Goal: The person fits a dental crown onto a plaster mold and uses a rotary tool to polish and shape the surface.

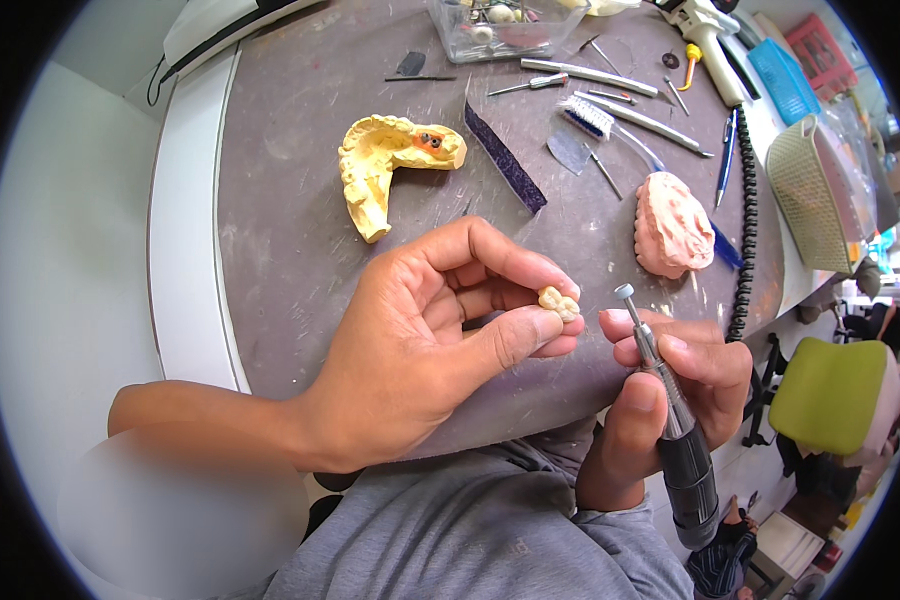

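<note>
Crown [559, 303] half-hidden, left hand [420, 350] fingertips

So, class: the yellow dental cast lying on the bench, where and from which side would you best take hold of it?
Probably from above, across the long arm of the yellow dental cast. It lies flat on the bench, its L-shaped arch narrow enough there for thumb and fingers to straddle. Avoid the short arm, where two small dark posts stick up.
</note>
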{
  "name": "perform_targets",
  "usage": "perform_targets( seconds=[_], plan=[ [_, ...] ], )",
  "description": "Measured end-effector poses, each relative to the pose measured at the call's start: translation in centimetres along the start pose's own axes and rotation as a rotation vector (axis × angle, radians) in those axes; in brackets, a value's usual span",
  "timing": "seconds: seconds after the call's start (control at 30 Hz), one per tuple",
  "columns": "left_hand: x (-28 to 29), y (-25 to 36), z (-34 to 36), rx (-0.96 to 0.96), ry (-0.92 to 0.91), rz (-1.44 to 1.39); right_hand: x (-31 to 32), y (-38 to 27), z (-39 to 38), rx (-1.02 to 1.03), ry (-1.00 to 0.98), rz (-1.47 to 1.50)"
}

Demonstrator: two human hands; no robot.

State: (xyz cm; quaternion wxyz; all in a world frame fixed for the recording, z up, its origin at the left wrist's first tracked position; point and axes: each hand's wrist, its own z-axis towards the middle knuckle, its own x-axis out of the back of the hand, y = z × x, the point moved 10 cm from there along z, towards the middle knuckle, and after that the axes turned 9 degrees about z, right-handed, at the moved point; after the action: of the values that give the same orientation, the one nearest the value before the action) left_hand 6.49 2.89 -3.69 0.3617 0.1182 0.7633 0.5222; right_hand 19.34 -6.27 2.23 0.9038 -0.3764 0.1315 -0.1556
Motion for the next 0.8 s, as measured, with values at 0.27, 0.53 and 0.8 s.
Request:
perform_targets(
  seconds=[0.27, 0.53, 0.8],
  plan=[
    [0.0, 0.0, 0.0, 0.004, -0.012, 0.001, -0.4, 0.1, -0.3, -0.034, -0.04, -0.015],
    [0.0, 0.1, 0.0, -0.012, -0.019, 0.002, -1.1, 0.1, -0.1, 0.003, -0.109, 0.013],
    [0.0, 0.2, 0.0, -0.017, -0.015, 0.018, -1.3, 0.1, 0.0, 0.004, -0.124, 0.029]
  ],
)
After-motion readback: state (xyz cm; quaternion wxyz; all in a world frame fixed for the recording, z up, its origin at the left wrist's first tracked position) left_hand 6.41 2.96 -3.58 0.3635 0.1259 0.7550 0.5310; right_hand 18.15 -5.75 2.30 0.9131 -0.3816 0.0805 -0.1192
